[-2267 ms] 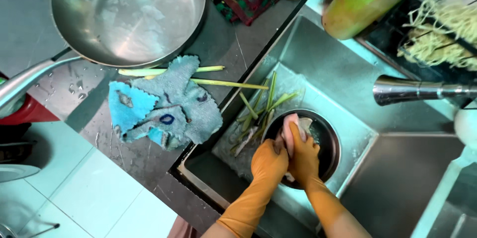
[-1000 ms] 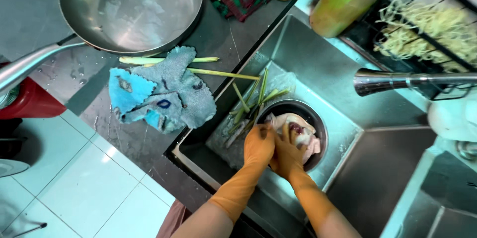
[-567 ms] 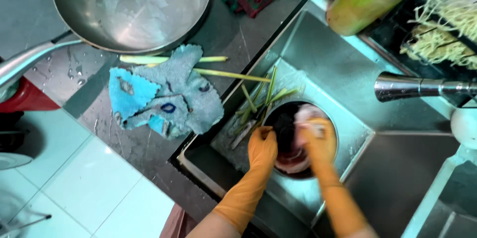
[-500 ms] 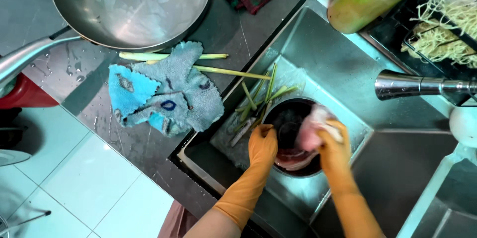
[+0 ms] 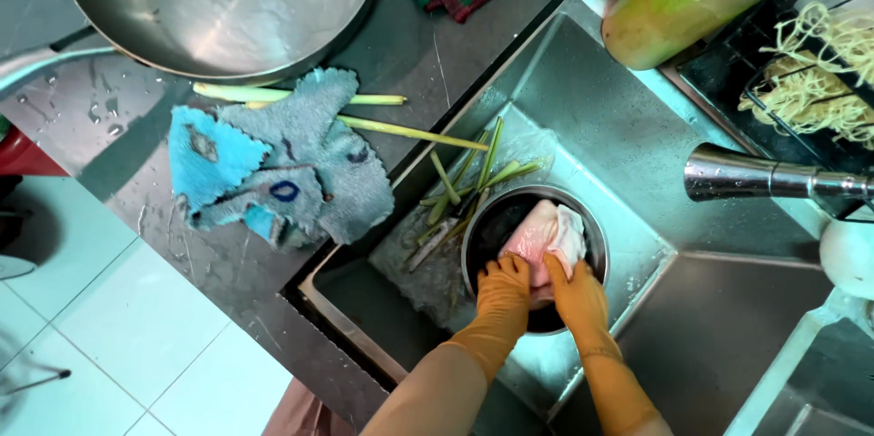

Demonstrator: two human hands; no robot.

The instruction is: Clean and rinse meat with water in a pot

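We're mid-wash, by our reading — nothing looks finished yet. Largest first: the steel sink (image 5: pixel 628 126) holds everything, w/ the tap spout (image 5: pixel 774 179) over its right side and green stalks (image 5: pixel 473 177) lying along the left wall. In its basin sits the round metal bowl (image 5: pixel 587 227), dark inside; we can't tell how much water is in it. The pale pink piece of meat (image 5: pixel 544 234) is in the bowl, upper half showing. Both gloved hands are down in there — left hand (image 5: pixel 505 286) and right hand (image 5: pixel 575 292) side by side, fingers closed onto the meat's near edge. The meat lies just beyond the fingertips, touching them. Rinsing and lifting out seem left to do.
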